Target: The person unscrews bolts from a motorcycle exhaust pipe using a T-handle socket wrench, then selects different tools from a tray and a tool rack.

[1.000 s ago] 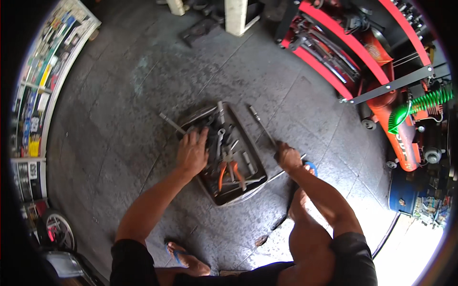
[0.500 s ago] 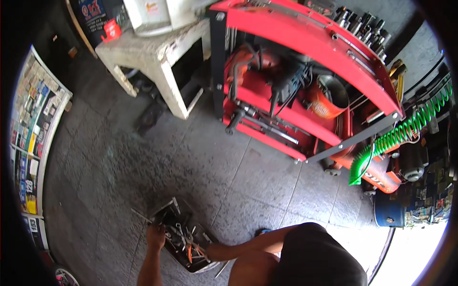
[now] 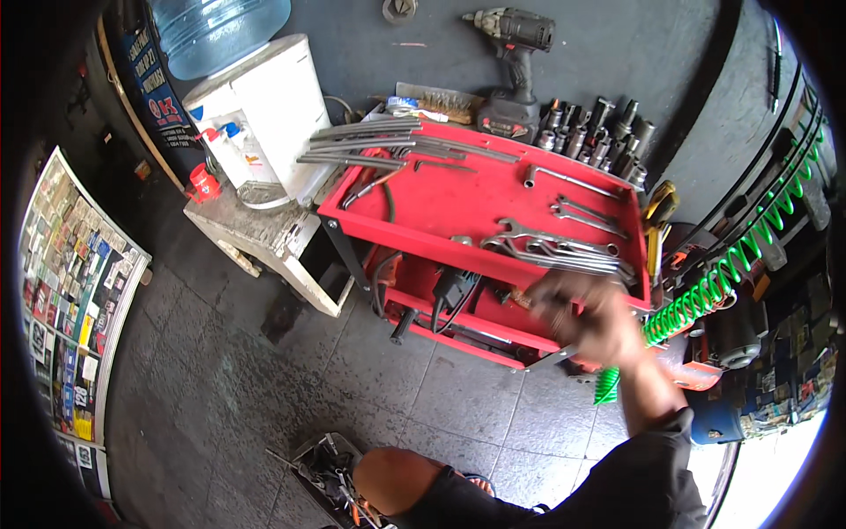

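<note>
My right hand [image 3: 590, 317] is raised in front of the red tool cart [image 3: 476, 189], near its front edge and just below the combination wrenches [image 3: 555, 249] lying on the top shelf. Motion blurs my fingers, so their grip and anything in them cannot be made out. A socket wrench [image 3: 564, 181], smaller wrenches and several long metal rods [image 3: 361, 145] also lie on that shelf. Below, the tool box [image 3: 330, 467] with pliers sits on the floor, partly hidden by my knee [image 3: 397, 480]. My left hand is out of sight.
A white water dispenser [image 3: 264, 123] stands on a worn bench [image 3: 203, 220] left of the cart. A drill [image 3: 520, 75] and sockets [image 3: 599, 137] line the cart's back. A green coiled hose [image 3: 705, 300] hangs at right. A display case [image 3: 66, 326] is at far left.
The view has swung up from the floor tool box to the cart's top. My right hand has left the box and risen to the cart. My left hand has dropped out of view.
</note>
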### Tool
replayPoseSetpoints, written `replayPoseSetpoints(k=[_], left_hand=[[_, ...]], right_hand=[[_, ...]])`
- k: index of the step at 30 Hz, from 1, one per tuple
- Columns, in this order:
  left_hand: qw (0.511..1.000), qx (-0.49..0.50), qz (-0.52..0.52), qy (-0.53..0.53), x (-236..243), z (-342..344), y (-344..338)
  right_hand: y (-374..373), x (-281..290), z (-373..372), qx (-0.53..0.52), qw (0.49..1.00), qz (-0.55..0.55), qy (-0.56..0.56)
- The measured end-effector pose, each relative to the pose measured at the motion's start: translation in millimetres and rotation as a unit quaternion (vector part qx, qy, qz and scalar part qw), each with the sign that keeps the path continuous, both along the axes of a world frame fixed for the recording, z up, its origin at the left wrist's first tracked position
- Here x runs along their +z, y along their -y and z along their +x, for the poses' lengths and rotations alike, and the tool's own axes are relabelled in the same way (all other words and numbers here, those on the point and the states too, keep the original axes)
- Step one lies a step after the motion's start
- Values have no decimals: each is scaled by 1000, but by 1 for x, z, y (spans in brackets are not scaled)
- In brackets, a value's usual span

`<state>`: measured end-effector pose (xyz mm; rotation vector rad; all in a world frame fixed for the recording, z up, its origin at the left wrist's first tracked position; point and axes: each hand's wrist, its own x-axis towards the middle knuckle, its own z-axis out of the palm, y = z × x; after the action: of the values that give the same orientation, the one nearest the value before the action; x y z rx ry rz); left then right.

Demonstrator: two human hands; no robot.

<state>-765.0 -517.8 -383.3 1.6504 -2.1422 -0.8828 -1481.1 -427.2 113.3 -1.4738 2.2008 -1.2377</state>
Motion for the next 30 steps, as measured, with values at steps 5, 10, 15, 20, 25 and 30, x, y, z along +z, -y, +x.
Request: replayPoseSetpoints(k=[5, 10, 15, 20, 25, 30], left_hand=[[991, -82, -79, -71, -21, 5, 23], [991, 63, 117, -27, -17, -15, 28], [928, 110, 230, -271, -5, -9, 37], [998, -30, 30, 50, 19, -3, 5], [987, 56, 142, -45, 58, 21, -18], [932, 152, 228, -238, 71, 23, -30]], right_hand=[[-13, 25, -93, -42, 972, 151, -177], [-11, 15, -119, 3, 955, 216, -202], [-2, 23, -116, 76, 956, 224, -173], [10, 5, -111, 94, 960, 186, -188], [21, 5, -105, 81, 953, 199, -212], [28, 8, -106, 104, 937, 239, -233]])
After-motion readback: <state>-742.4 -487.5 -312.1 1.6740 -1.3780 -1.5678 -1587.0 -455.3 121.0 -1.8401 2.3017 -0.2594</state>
